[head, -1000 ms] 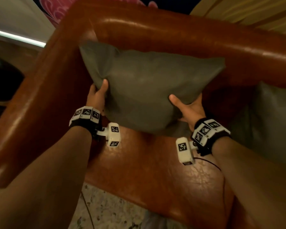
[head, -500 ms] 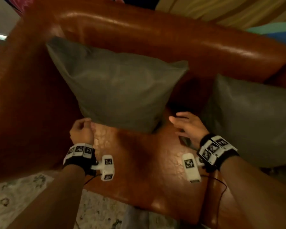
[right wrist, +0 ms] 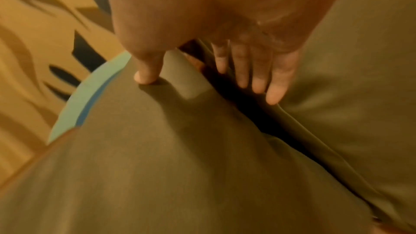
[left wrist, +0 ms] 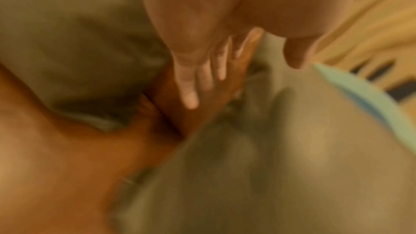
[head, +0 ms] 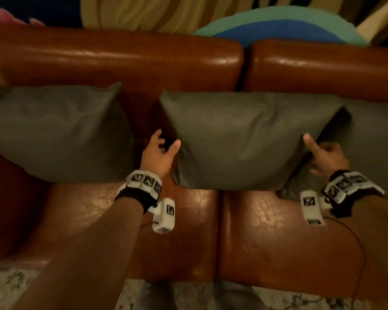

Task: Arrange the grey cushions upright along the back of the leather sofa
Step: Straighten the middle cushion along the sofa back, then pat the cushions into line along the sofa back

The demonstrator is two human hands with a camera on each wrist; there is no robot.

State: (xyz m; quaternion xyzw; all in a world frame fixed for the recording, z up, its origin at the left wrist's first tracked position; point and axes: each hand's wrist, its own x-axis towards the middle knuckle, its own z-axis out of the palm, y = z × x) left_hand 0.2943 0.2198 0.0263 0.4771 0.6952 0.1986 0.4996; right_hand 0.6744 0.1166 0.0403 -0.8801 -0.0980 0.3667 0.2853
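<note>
Both hands have left the left cushion (head: pixel 52 130) & moved to the middle cushion (head: pixel 240 139), w/ the view swung right along the sofa (head: pixel 126 61).
Left hand (head: pixel 158 155) sits in the gap between left & middle cushions, fingers loose & spread, gripping nothing; thumb near the middle cushion's left edge. Right hand (head: pixel 325 156) is at that cushion's right edge: thumb on its front, fingers (right wrist: pixel 258 70) reaching into the dark gap behind, next to a third cushion (head: pixel 376 139). All 3 cushions lean vs. the sofa back, bottoms on the seat.
</note>
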